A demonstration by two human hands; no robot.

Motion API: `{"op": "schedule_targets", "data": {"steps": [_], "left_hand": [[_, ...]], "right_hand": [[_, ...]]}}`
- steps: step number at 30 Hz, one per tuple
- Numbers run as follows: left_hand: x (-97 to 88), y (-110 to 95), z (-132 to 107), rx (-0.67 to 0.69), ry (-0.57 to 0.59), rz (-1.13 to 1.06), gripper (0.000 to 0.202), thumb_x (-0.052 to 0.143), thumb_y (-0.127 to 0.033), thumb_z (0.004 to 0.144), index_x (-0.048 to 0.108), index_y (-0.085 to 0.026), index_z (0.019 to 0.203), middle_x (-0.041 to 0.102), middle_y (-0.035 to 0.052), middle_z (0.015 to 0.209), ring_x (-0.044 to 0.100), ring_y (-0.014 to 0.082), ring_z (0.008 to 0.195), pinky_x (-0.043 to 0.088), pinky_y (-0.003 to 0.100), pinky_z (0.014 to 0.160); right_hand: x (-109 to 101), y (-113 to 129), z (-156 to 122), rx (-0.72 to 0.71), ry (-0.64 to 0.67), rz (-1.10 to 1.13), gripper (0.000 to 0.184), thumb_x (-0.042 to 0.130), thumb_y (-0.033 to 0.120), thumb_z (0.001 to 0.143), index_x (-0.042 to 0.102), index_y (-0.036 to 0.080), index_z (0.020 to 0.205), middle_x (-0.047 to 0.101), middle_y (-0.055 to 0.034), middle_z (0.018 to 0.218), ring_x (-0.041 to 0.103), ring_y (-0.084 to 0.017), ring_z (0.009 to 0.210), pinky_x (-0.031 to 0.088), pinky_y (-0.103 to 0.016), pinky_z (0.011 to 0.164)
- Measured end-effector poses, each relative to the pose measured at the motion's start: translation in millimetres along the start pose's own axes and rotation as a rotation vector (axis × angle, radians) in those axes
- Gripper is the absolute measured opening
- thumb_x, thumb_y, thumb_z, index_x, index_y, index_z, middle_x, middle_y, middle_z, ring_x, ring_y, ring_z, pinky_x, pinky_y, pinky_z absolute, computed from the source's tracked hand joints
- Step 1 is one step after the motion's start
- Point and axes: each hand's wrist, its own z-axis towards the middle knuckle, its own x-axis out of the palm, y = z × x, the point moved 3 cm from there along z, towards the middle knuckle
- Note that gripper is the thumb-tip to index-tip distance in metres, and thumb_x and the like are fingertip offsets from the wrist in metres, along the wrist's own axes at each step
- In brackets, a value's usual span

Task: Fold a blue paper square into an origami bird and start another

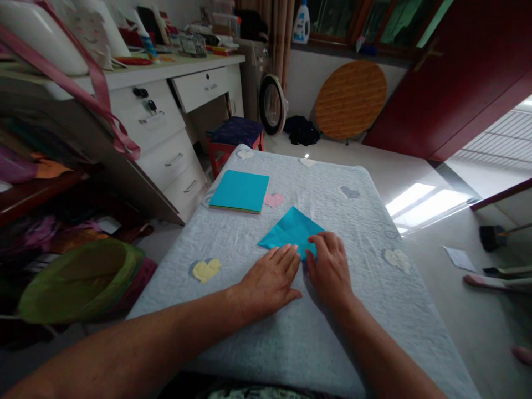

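A blue sheet of origami paper, creased and with its corners turned like a diamond, lies on the cloth-covered table. My left hand rests flat on its near left edge, fingers stretched out and the thumb apart. At the near right edge, my right hand pinches the paper between thumb and curled fingers. The hands cover the near part of the sheet, so its exact fold there is hidden. Farther back on the left sits a neat stack of square coloured paper, blue on top.
Left of the table stand a white desk with drawers and a bin with a green liner. Behind are a stool, an open washing machine door and a round wooden tabletop. A broom lies right.
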Motion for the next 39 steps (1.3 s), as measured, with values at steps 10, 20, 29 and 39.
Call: {"op": "schedule_targets", "data": {"steps": [10, 20, 29, 39], "left_hand": [[-18.3, 17.7, 5.4, -0.04, -0.099, -0.259, 0.037, 0.063, -0.031, 0.092, 0.058, -0.012, 0.123, 0.065, 0.0122, 0.124, 0.058, 0.0259, 0.12, 0.045, 0.038, 0.105], [-26.4, 88.3, 0.8, -0.474, -0.098, -0.351, 0.008, 0.067, -0.027, 0.083, 0.069, -0.02, 0.082, 0.058, 0.0054, 0.102, 0.051, 0.025, 0.102, 0.042, 0.041, 0.095], [-27.7, 86.6, 2.5, -0.537, -0.023, -0.308, 0.013, 0.061, -0.027, 0.085, 0.072, -0.021, 0.081, 0.057, 0.0057, 0.104, 0.048, 0.0262, 0.102, 0.041, 0.042, 0.091], [-28.3, 83.7, 1.9, -0.493, -0.02, -0.242, 0.015, 0.059, -0.027, 0.089, 0.07, -0.019, 0.082, 0.056, 0.0067, 0.104, 0.048, 0.0255, 0.101, 0.042, 0.04, 0.089]], "right_hand": [[10.6, 12.3, -6.9, -0.121, 0.177, 0.164, 0.024, 0.042, 0.008, 0.092, 0.063, 0.018, 0.1, 0.066, -0.0104, 0.1, 0.058, -0.023, 0.095, 0.049, -0.037, 0.087], [7.2, 18.3, -4.3, -0.184, 0.235, 0.06, 0.022, 0.047, 0.021, 0.098, 0.067, 0.02, 0.105, 0.065, -0.0094, 0.104, 0.055, -0.024, 0.094, 0.048, -0.038, 0.086], [9.1, 22.7, -5.5, -0.201, 0.26, -0.039, 0.024, 0.047, 0.025, 0.098, 0.068, 0.022, 0.109, 0.062, -0.0101, 0.103, 0.051, -0.024, 0.092, 0.047, -0.04, 0.083], [10.3, 31.7, -12.6, -0.287, 0.306, -0.172, 0.046, 0.061, 0.047, 0.091, 0.058, 0.035, 0.135, 0.05, -0.0134, 0.13, 0.047, -0.034, 0.108, 0.047, -0.051, 0.087]]}}
